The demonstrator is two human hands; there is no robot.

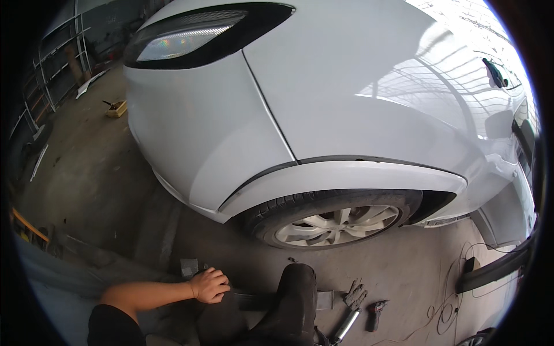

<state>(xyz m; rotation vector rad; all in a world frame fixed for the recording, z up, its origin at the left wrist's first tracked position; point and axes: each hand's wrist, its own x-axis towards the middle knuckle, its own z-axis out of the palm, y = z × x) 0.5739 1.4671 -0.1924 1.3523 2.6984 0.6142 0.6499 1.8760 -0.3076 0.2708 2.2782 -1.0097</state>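
My left hand (210, 285) rests on my left knee, its fingers laid loosely over the dark trouser leg with nothing in them. My right hand is out of view. Before me stands a white car (346, 104). Its lamp (190, 43) is at the upper left. A pale trim strip (346, 176) follows the wheel arch above the wheel (340, 225), and a narrow dark gap shows along the strip's upper edge. On the floor right of my knees lie a dirty work glove (355, 294), a silver tube-shaped tool (347, 326) and a dark power drill (376, 315).
A thin cable (444, 314) loops over the floor at the right, near an open car door (508, 213). A flat grey piece (189, 268) lies beyond my left hand. Farther back are a yellow tray (116, 109) and a metal rack (49, 86).
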